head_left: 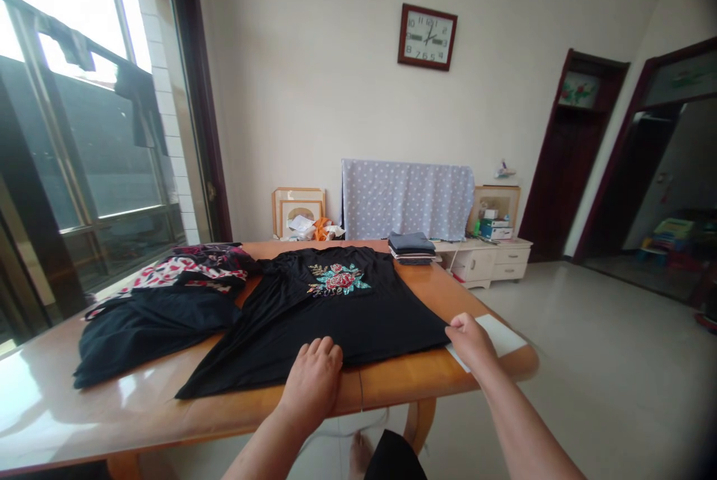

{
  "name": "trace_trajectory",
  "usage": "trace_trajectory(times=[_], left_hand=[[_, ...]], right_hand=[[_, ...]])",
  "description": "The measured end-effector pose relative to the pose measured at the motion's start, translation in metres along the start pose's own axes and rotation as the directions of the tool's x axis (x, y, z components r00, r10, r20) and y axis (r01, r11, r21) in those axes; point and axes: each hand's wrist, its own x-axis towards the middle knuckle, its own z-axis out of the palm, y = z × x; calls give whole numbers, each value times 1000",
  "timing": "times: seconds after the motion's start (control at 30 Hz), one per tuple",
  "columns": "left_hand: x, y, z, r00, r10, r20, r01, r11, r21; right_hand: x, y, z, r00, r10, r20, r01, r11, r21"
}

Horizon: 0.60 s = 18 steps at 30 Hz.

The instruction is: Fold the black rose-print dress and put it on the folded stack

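Shirt point(358, 327), black and with a sparkly flower design point(340, 280) on the front, is spread across the middle of the tabletop point(456, 293), hem along the near edge. Right hand point(471, 340) is pinching the hem's corner near the tabletop's near right corner, just over a white sheet point(507, 335). Left hand point(318, 362) is curled over the middle of the hem; can't tell if it's gripping or just pressing.

Looks light, floppy and maybe a bit slippery to me, so I'd expect it to wrinkle easily. I'd grab the hem corners or shoulders and keep off the design, since it's probably the stiff, snaggy bit.

Clothes heap point(162, 316) by the left edge, folded stack point(411, 248) at the far right corner. Container-wise: white cabinet point(511, 271) beyond the tabletop, drawers closed, contents hidden, and a teal box point(496, 230) on top, can't see inside that either.
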Motion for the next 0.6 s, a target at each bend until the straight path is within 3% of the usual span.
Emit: trace_trajectory(times=[0.2,0.37,0.53,0.6], left_hand=[[-2,21,-1,1000,19,2,-19,999,-27],[-1,37,6,998,60,32,-58,996,-66],[-3,40,5,999,46,24,-42,990,-138],[-5,37,2,999,38,21,-33,979,-201]], right_hand=[[10,19,-14,997,45,-58,-45,999,5],[11,27,-29,995,83,-60,-88,993,-84],[3,23,-35,994,107,-12,-108,977,-185],[-3,13,-35,996,55,-71,-69,974,-214]])
